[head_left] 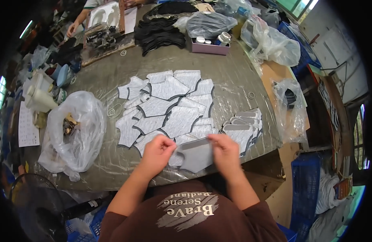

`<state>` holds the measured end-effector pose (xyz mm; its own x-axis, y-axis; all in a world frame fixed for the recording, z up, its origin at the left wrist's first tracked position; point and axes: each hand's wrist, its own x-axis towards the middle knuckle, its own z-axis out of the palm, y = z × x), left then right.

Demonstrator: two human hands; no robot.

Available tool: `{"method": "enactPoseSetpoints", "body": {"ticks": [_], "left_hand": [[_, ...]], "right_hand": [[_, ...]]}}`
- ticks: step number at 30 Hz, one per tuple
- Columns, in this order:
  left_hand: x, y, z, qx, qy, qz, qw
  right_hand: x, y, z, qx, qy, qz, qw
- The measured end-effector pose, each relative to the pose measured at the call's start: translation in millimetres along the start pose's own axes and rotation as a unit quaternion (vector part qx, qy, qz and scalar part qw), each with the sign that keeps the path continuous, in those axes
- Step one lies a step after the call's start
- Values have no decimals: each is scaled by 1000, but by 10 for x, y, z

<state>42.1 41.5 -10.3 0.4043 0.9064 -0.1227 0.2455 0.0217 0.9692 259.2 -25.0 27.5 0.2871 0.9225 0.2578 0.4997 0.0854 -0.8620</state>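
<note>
My right hand [226, 152] pinches the top right corner of a grey cut fabric piece [196, 157] near the table's front edge. A darker strip runs along that piece's top edge. My left hand [157, 152] is closed, thumb and fingertips pressed together at the piece's left end; whether they grip its corner or something small is hidden. Beyond both hands spreads a loose, overlapping pile of pale grey fabric pieces [164, 88] with dark edges. To the right of my right hand lies a neater overlapping stack of similar pieces [239, 131], with strips along their top edges.
An open clear plastic bag [93, 141] holding small scraps stands at the left. At the back are black cut pieces [159, 34] and a pink box [210, 48] with bottles. A co-worker's hand [73, 29] shows at the far left. Blue crates [305, 189] stand right of the table.
</note>
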Motion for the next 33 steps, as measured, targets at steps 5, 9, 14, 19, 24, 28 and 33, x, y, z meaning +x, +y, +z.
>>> {"method": "enactPoseSetpoints", "body": {"ticks": [5,9,14,19,24,28,33], "left_hand": [[137,232,71,325,-63,249,910],[-39,186,55,425,-141,191,873],[-367,140,24,388,-88,144,906],[-251,66,80,307,13,125,943],[-19,-101,-152,301,126,94,940],[54,-148,-277,268,136,96,949],[186,-204,-360,307,176,119,928]], "right_hand": [[174,275,-794,-214,111,39,970],[207,429,-790,-334,178,-49,925],[24,111,-364,-143,15,-41,989],[-380,-82,261,-192,-201,-150,949],[-487,104,389,-234,-262,-234,907],[-376,125,322,-227,-324,-252,883],[-334,153,255,-193,-341,-280,876]]}}
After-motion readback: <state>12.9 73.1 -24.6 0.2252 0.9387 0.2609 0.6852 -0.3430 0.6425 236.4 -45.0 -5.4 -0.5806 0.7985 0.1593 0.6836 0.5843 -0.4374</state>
